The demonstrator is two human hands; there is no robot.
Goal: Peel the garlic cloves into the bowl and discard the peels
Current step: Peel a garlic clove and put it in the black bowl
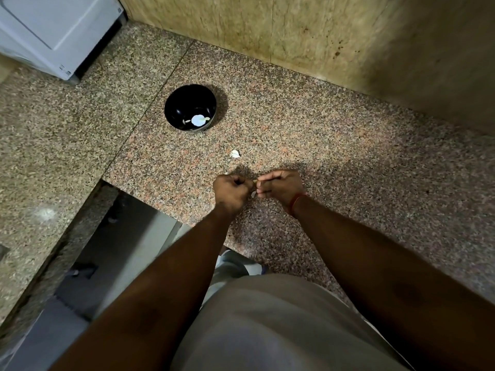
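Both hands meet over the near middle of the speckled brown granite counter, fingers curled inward and pinching a small pale garlic clove between them; the left hand seems to steady it while the right hand, with a red thread at the wrist, works at the skin with its fingertips, though the clove is mostly hidden and which hand bears it is hard to tell. A pale sliver of peel shows just below the meeting fingers, whether hanging or lying on the stone I cannot say. Working low over the counter likely lets loose skins fall where they can be gathered afterwards. Just beyond the hands lies another small whitish piece of garlic, apart from them, probably waiting its turn. Farther and to the left stands the round glossy black bowl, holding a few pale pieces at its bottom, set within reach so each finished clove can be dropped in. A white appliance sits in the far left corner.
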